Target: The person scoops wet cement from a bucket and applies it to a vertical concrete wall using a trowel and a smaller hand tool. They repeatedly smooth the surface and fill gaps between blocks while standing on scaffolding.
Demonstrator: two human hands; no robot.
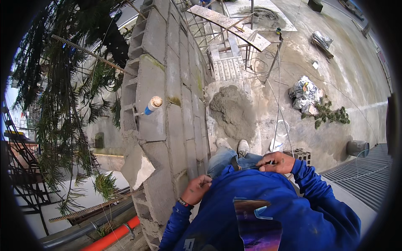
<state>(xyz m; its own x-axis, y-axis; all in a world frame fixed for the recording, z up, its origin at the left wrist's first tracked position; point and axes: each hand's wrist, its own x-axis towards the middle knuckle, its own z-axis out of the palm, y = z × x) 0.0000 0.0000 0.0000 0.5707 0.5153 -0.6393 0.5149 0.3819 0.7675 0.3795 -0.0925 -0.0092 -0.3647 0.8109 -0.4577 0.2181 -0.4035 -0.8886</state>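
I stand in a blue long-sleeved shirt (251, 190) and jeans. My right hand (277, 163) is closed at the shirt's lower edge at my waist, fingers pinching the cloth. My left hand (196, 190), with a dark bracelet at its wrist, has its fingers curled against the shirt's left edge. Beside it rises a grey concrete block wall (167, 121). On the wall's top stands a tool handle (154, 104) with a blue band and a worn, pale end; its lower part is hard to make out. A flat, pale angular piece (140, 167) lies nearer on the wall.
Wet mortar (232, 111) is heaped beyond my shoes (243, 147). Ahead, a plank (232, 26) rests on a metal scaffold. To the right are a white bucket (281, 129), hollow blocks (300, 155) and a bagged pile (305, 94). Rebar (88, 54) and branches (63, 125) jut out left.
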